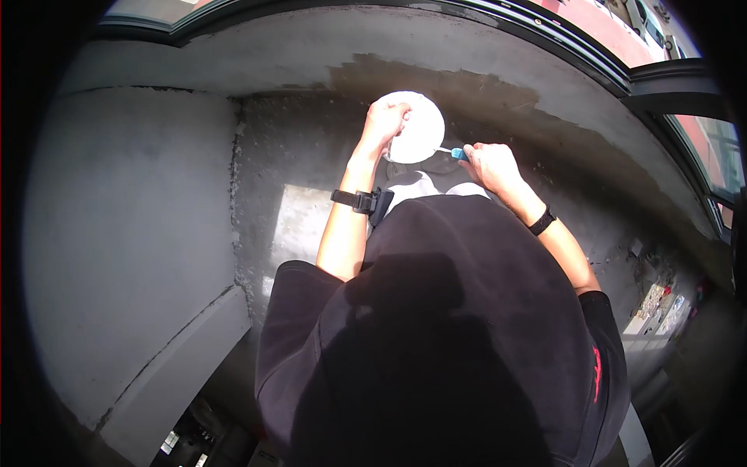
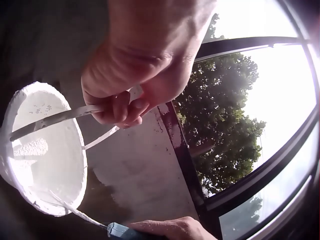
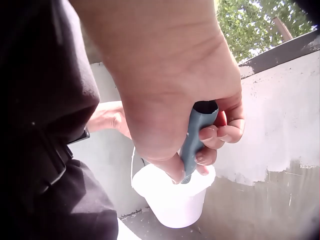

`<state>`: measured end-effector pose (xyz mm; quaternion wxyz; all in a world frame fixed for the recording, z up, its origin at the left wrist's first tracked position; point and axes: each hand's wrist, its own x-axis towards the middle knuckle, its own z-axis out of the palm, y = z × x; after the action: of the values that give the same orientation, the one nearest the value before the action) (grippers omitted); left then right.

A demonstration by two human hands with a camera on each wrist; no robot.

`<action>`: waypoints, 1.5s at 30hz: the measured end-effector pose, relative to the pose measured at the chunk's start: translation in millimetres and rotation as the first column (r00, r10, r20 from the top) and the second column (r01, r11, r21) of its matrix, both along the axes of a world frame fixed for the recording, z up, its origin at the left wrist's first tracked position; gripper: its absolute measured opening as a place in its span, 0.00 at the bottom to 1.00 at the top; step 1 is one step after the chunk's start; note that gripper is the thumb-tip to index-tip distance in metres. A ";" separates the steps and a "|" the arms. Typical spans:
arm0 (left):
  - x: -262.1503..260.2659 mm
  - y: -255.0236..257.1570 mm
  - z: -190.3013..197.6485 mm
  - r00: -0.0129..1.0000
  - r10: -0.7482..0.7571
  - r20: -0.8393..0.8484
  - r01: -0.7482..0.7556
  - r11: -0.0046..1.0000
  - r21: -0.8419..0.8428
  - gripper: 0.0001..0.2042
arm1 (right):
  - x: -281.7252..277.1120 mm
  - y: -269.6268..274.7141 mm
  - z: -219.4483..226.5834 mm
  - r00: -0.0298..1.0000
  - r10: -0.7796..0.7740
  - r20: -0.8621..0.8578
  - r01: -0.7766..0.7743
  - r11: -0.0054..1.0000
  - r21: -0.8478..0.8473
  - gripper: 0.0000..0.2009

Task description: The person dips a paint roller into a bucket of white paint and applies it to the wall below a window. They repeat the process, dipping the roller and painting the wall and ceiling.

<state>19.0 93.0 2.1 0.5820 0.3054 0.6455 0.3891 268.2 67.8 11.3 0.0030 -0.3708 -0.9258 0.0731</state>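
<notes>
A white bucket (image 1: 420, 128) hangs from its handle, which my left hand (image 1: 385, 123) grips; in the left wrist view the curled fingers of the left hand (image 2: 132, 75) hold the handle strap (image 2: 55, 118) above the bucket's open mouth (image 2: 50, 150). My right hand (image 1: 494, 167) holds a tool by its blue handle (image 1: 459, 154), and the thin shaft reaches to the bucket's rim. In the right wrist view the right hand (image 3: 175, 95) wraps round the blue handle (image 3: 197, 135) over the bucket (image 3: 177, 200). The tool's tip cannot be made out.
Ahead runs a low wall (image 1: 288, 58) with a darker unpainted patch (image 1: 459, 87), below a window frame (image 1: 537, 23). A grey wall (image 1: 140, 218) stands at the left. Debris (image 1: 657, 307) lies on the floor at the right.
</notes>
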 end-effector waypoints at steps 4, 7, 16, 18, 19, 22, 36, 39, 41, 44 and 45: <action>-3.7 -8.3 0.1 0.988 -0.074 0.136 0.090 0.989 -0.115 0.09 | -13.8 12.0 -15.7 0.998 0.026 0.061 -0.023 0.998 -0.053 0.11; -4.8 -10.8 -0.4 0.987 -0.058 0.152 0.080 0.986 -0.144 0.10 | -23.3 17.1 -16.4 0.996 0.012 0.090 -0.003 0.994 -0.107 0.11; -10.0 -13.9 -11.4 0.981 0.014 0.192 0.008 0.993 -0.114 0.09 | -42.0 14.7 -18.3 0.977 -0.036 0.211 0.079 0.977 -0.198 0.16; -10.8 -14.0 -11.7 0.985 0.021 0.174 0.000 0.993 -0.116 0.09 | -41.7 12.9 -16.1 0.981 -0.029 0.190 0.062 0.983 -0.173 0.16; -10.6 -13.9 -11.1 0.988 0.027 0.154 -0.009 0.993 -0.117 0.09 | -39.9 11.7 -14.4 0.987 -0.028 0.158 0.052 0.988 -0.149 0.15; -12.2 -13.7 -16.9 0.995 0.015 0.102 -0.005 0.995 -0.102 0.09 | -34.7 5.1 -6.5 0.992 -0.032 0.118 0.045 0.993 -0.113 0.14; -11.7 -7.8 -35.7 0.964 0.252 -0.081 -0.252 0.968 0.000 0.07 | -17.1 -30.3 16.1 0.992 -0.120 0.025 0.119 0.992 0.029 0.14; -14.6 -5.0 -33.9 0.940 0.315 -0.133 -0.313 0.949 0.037 0.07 | -8.3 -37.7 19.3 0.985 -0.171 -0.016 0.172 0.984 0.042 0.13; -15.2 -5.6 -34.7 0.934 0.335 -0.125 -0.332 0.942 0.044 0.07 | 1.1 -43.1 22.3 0.974 -0.212 -0.079 0.216 0.975 0.055 0.13; -16.3 -4.1 -35.0 0.924 0.366 -0.113 -0.362 0.931 0.050 0.07 | 14.1 -49.1 22.2 0.962 -0.253 -0.105 0.264 0.959 0.105 0.12; -15.9 -4.2 -35.5 0.921 0.374 -0.113 -0.371 0.928 0.043 0.07 | 19.2 -50.6 20.4 0.961 -0.248 -0.126 0.267 0.949 0.166 0.12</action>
<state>3.1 88.7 -33.4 0.4546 0.2060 0.7212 0.4803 287.4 17.2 31.8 0.0942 -0.4823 -0.8709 0.0067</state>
